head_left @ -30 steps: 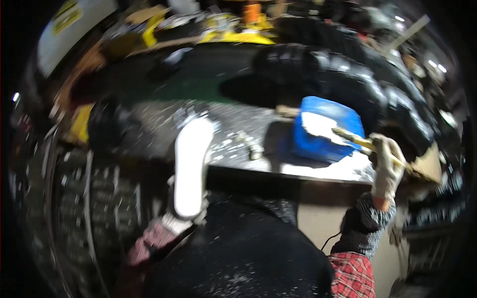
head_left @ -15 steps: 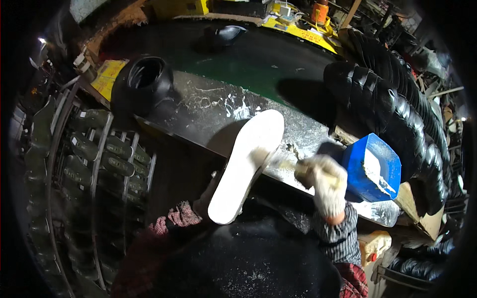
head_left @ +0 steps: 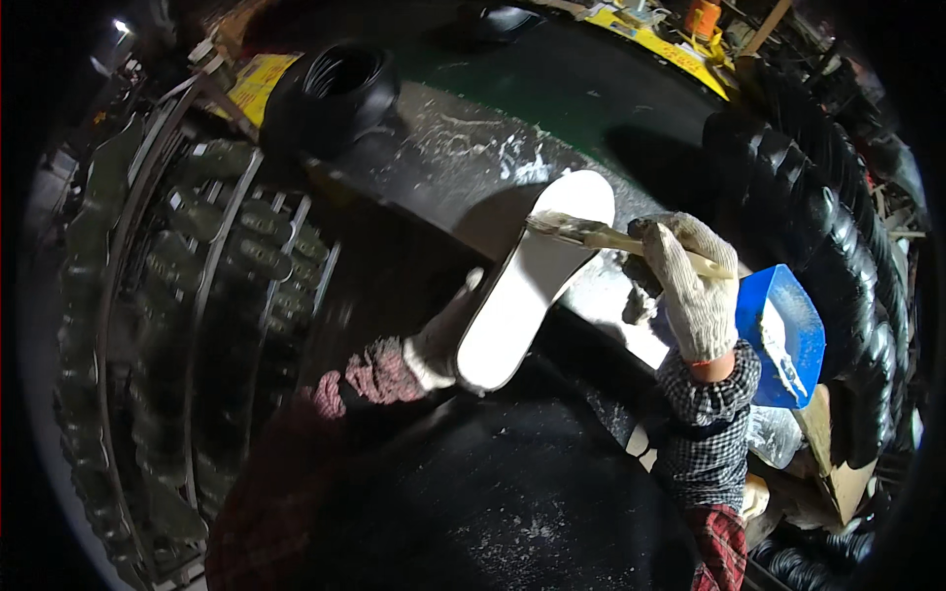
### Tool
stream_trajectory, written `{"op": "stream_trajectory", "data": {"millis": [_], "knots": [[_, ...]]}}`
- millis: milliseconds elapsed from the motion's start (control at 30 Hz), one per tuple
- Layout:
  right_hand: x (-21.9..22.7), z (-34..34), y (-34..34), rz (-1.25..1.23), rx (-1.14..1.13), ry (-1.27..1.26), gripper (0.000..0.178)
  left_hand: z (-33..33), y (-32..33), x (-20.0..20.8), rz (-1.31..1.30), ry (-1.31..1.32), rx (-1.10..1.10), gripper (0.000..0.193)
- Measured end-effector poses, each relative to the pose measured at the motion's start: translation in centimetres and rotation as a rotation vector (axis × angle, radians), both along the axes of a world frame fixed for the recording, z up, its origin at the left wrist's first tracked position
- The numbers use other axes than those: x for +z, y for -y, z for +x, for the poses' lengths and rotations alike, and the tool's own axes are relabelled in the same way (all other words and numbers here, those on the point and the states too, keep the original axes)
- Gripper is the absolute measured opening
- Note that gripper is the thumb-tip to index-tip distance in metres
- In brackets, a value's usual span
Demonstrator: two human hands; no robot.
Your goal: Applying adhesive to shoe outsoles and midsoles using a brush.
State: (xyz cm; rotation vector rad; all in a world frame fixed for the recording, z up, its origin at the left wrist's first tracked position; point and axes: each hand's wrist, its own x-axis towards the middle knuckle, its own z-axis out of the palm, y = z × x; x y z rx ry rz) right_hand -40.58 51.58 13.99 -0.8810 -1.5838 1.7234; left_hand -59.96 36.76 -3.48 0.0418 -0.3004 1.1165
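One white sole, held slantwise near the front edge of the bench. Left gloved hand grips its lower left side, most fingers hidden. Right gloved hand pinches a brush, bristles touching the sole's upper part. Blue tub with white paste just beside right wrist; black pieces stacked beyond.

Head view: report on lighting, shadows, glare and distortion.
Head view: bright light falls on the white sole, with a dark shadow on the bench to its left; head view: glare streaks the glossy black stack at right; head view: the metal rack at left looks bent, and the corners drop to black.
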Motion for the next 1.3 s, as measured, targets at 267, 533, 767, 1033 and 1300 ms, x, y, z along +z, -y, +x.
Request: {"op": "stream_trajectory", "data": {"millis": [267,533,767,1033,1300], "knots": [[-1.9,7.1,3.0,0.229,0.368,0.081,0.019,0.9,0.1,3.2,-0.103,-0.058,0.146,0.054],[-5.8,4.4,1.2,0.175,0.141,0.081,0.037,-0.6,0.7,2.7,-0.043,-0.162,0.115,0.048],[-6.7,3.5,-2.0,0.824,0.103,0.416,0.025,-2.1,3.4,-1.4,-0.484,-0.08,0.115,0.079],[-2.7,1.3,-0.5,0.357,0.412,0.147,0.024,-2.3,2.8,1.4,-0.429,-0.361,0.189,0.061],[-3.1,0.5,0.1,1.124,0.166,0.172,0.029,-3.9,-1.1,5.1,-0.632,-0.807,0.434,0.05]]}}
